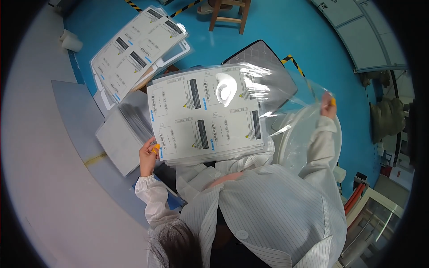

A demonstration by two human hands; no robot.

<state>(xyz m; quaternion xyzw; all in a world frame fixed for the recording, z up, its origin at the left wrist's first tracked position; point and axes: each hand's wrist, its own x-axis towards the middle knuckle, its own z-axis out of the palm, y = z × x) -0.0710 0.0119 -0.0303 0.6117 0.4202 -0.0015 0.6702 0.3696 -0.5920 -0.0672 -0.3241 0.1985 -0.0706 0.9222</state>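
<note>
A stack of white printed label sheets [181, 111] lies in front of my body, with black panels and small yellow triangles on the top one. My left hand [149, 156] is closed on the stack's near left corner, a yellow finger cot on its thumb. Out to the right, my right hand [328, 107] pinches the far edge of a clear plastic film [304, 91], also with a yellow finger cot. The film stretches from the top sheet toward that hand, with bright glare on it. Whether it still sticks to the whole sheet I cannot tell.
A second pile of printed sheets [129, 53] rests at the far left on a white frame. Blank grey-white sheets [118, 138] are stacked left of me. A white round bin [286, 147] stands below the film. Behind are a dark-edged grey cushion [254, 53] and a wooden stool [228, 18].
</note>
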